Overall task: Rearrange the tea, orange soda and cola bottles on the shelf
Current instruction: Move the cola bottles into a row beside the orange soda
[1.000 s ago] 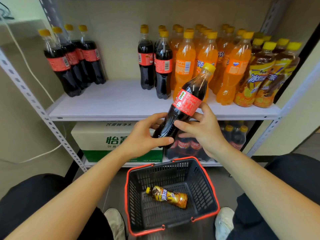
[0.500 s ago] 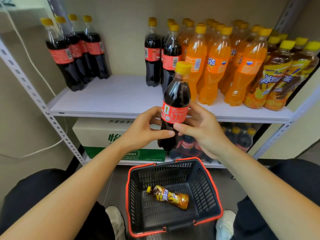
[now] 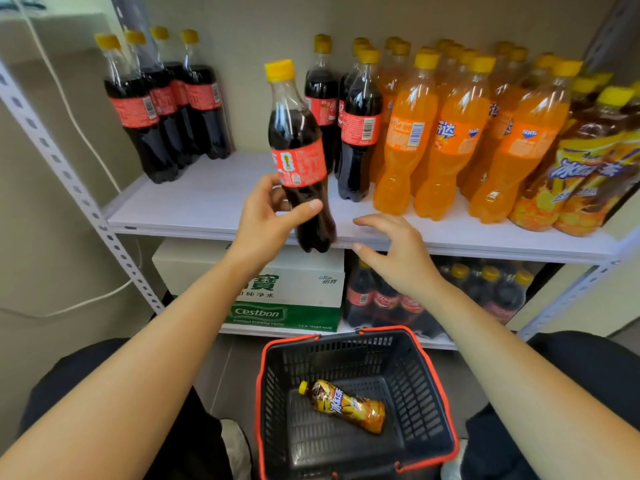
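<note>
We see left grip wrapped round cola bottle, near upright at shelf front edge, fingers hidden behind it. Right grip spread wide, holding nothing. Tea bottles at right edge cut off.

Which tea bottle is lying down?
The tea bottle in the basket. It lies on its side, while the other tea bottles stand upright at the right end of the shelf.
</note>
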Available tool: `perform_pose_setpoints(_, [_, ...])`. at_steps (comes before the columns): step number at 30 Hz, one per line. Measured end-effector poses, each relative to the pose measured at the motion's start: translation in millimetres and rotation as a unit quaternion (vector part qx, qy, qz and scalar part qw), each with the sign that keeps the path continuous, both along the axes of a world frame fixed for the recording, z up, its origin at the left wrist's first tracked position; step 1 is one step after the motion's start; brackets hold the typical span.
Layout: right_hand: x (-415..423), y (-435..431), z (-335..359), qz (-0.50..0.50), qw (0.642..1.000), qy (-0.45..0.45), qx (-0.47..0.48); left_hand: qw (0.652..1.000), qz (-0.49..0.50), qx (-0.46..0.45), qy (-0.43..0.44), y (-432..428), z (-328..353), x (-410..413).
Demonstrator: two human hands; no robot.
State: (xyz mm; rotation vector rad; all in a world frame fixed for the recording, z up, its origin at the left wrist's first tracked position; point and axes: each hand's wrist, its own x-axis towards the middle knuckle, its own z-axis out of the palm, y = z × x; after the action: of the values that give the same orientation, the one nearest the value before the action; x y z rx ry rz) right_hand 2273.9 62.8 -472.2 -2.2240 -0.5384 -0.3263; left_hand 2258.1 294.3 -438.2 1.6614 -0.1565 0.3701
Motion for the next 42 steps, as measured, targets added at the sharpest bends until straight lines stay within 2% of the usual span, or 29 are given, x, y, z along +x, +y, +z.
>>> perform_pose_setpoints(4, [11.9, 9.0, -17.8, -0.028, 0.975, -0.042, -0.216, 0.999, 0.038, -0.005, -0.002, 5.6, 4.7, 24.2])
perform_pose_setpoints(6, [13.0, 13.7, -27.7, -0.043, 0.961, -0.068, -0.263, 0.999, 0.054, 0.006, -0.006, 6.7, 5.2, 36.5])
perform_pose_setpoints(12, [16.6, 18.2, -38.9, -0.073, 0.954, -0.100, -0.272, 0.995, 0.091, 0.048, -0.012, 1.2, 2.5, 71.0])
perform_pose_setpoints(23, [25.4, 8.7, -29.4, -0.015, 0.965, -0.094, -0.246, 0.987, 0.127, 0.096, 0.014, -10.4, -2.3, 124.9])
perform_pose_setpoints(31, [27.9, 5.7, -26.8, -0.009, 0.960, -0.102, -0.260, 0.993, 0.086, 0.077, 0.039, -21.3, -5.5, 155.7])
perform_pose_setpoints(36, [22.0, 9.9, -24.1, -0.024, 0.956, -0.092, -0.279, 0.985, 0.025, 0.149, 0.083, 7.8, -10.4, 141.7])
perform_pose_setpoints(40, [19.0, 19.9, -16.9, -0.051, 0.944, -0.078, -0.317, 0.972, 0.067, 0.203, 0.101, 58.0, -15.0, 114.0])
perform_pose_setpoints(42, [19.2, 27.9, -7.3, -0.060, 0.927, -0.087, -0.360, 0.943, 0.115, 0.290, 0.112, 90.1, -18.2, 97.1])
